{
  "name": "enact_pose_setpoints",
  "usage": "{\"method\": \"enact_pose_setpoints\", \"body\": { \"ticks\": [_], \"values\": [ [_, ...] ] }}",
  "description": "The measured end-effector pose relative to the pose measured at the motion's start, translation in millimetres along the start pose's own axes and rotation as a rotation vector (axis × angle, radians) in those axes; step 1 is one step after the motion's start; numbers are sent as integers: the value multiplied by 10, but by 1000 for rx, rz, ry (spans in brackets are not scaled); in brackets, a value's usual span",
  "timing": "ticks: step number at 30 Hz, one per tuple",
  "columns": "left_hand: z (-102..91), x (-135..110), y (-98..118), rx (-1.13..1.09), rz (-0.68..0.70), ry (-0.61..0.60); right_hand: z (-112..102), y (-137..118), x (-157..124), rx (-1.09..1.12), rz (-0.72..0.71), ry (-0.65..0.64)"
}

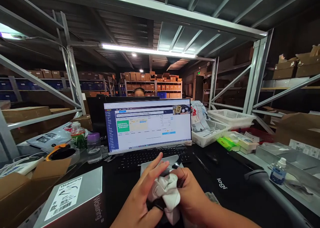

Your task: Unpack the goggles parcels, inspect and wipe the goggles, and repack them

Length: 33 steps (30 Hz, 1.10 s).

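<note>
A crumpled white cloth is bunched between my two hands at the front of the desk. My left hand holds it from the left, with the thumb curled round it and the upper fingers stretched forward. A dark band-like piece shows by the left thumb; I cannot tell what it belongs to. My right hand is closed on a black glossy object whose curved end sticks out above the fingers. The cloth partly wraps it, and its kind is hidden. A light grey box lies just behind the hands.
A lit monitor and keyboard stand ahead. To the left are a grey printed box, an open carton and a purple-lidded bottle. On the right lie a barcode scanner, a small bottle and white baskets.
</note>
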<state>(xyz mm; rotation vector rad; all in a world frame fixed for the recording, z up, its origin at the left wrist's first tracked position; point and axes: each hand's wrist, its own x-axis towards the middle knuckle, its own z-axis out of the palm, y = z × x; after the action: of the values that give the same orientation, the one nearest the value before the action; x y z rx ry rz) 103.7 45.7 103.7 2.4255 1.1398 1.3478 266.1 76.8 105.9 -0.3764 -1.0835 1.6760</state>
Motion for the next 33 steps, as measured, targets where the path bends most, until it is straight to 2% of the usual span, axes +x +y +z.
{"method": "enact_pose_setpoints", "body": {
  "ticks": [3, 6, 9, 12, 14, 17, 19, 20, 21, 24, 26, 30, 31, 33],
  "values": [
    [-6, 20, 20, 40, -66, -16, 7, -29, 9, 233, 106, 89],
    [-18, 33, 50, 30, -99, -6, 21, -116, 20, 302, 218, 82],
    [-70, 41, 47, -4, -127, 36, -15, -228, 33, 265, 224, 3],
    [-175, 55, 24, 0, -110, 109, -159, -393, 44, 66, 184, -50],
    [-262, 66, 26, 52, -87, 136, -301, -537, 36, -85, 73, 56],
    [-367, 76, 77, 136, -96, 98, -486, -742, -24, -336, -332, 302],
    [-393, 80, 129, 154, -104, 30, -524, -817, -93, -589, -572, 338],
    [-393, 83, 152, 158, -104, -7, -510, -829, -129, -725, -627, 285],
    [-385, 88, 169, 158, -98, -40, -477, -824, -160, -857, -635, 178],
    [-339, 105, 171, 138, -72, -114, -330, -751, -201, -1150, -501, -299],
    [-313, 108, 132, 139, -69, -88, -260, -703, -180, -1231, -410, -480],
    [-301, 97, 46, 281, -34, 209, -273, -685, -95, -1189, -344, -490],
    [-304, 96, 42, 321, 8, 263, -290, -686, -79, -1172, -332, -484],
    [-310, 101, 63, 386, 109, 294, -312, -675, -65, -1164, -328, -468]
  ]
}}
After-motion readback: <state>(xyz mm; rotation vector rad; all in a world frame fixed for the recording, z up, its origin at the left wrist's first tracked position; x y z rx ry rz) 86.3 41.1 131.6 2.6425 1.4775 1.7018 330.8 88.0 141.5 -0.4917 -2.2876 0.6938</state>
